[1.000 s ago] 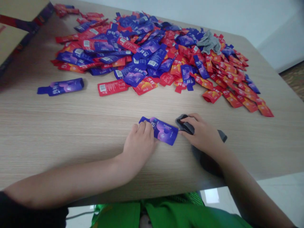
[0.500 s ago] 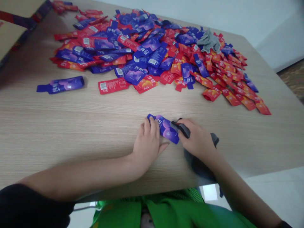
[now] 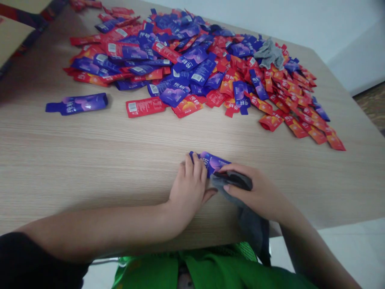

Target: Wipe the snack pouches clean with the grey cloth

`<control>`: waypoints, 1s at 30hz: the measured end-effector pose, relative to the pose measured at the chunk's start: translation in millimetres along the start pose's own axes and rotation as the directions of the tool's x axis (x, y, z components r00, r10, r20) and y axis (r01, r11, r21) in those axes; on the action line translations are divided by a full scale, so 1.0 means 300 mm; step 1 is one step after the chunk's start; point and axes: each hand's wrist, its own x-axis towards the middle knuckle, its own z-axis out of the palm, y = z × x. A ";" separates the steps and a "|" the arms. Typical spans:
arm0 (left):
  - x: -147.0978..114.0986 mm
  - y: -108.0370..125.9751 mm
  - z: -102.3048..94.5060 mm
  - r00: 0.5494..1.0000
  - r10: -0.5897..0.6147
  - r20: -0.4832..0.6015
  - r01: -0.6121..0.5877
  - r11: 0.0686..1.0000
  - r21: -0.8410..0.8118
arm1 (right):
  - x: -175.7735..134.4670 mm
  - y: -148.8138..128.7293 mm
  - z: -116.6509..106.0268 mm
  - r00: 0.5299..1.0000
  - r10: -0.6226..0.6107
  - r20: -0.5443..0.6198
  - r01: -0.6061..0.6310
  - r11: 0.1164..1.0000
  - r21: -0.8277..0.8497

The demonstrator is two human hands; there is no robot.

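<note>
A purple pouch (image 3: 217,161) lies flat on the table, with pale round shapes and white characters printed on it. Fingers stretched out, my left hand (image 3: 188,188) presses down on the pouch's narrow left end. My right hand (image 3: 255,186) grips a dark grey cloth (image 3: 228,185) against the pouch's right part, covering some of its lower edge. The cloth's loose end hangs down over the table's front edge.
A wide heap of red and purple pouches (image 3: 180,60) covers the back of the table (image 3: 90,160). A light grey cloth (image 3: 270,54) lies on it. One purple pouch (image 3: 84,103) lies apart at left, near a box (image 3: 18,40).
My right hand has moved slightly down with the cloth, over the pouch's lower edge. The pouch has turned a little, and the cloth hangs lower. My left hand stays on the pouch.
</note>
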 end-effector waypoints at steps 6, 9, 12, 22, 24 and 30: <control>-0.017 0.015 0.000 0.999 0.050 0.008 -0.050 0.997 0.056 | 0.037 0.072 0.030 0.995 0.043 -0.092 -0.046 0.998 -0.032; -0.018 0.017 0.011 0.998 0.055 -0.026 -0.054 0.998 0.012 | 0.056 0.086 0.001 0.997 0.019 -0.072 -0.024 0.997 -0.070; -0.017 0.019 0.021 0.998 0.044 -0.044 -0.044 0.999 -0.020 | 0.076 0.100 -0.020 0.999 0.020 -0.051 -0.024 0.997 -0.072; -0.018 0.030 0.034 0.999 0.010 -0.031 -0.012 0.998 -0.058 | 0.110 0.155 -0.110 0.991 0.136 0.014 -0.137 0.988 0.076; -0.019 0.032 0.036 0.999 0.016 -0.043 -0.019 0.998 -0.061 | 0.120 0.154 -0.113 0.988 0.150 -0.037 -0.148 0.988 0.050; -0.017 0.029 0.032 0.998 0.029 -0.054 -0.032 0.998 -0.046 | 0.145 0.100 -0.104 0.997 0.021 -0.071 -0.037 0.972 -0.234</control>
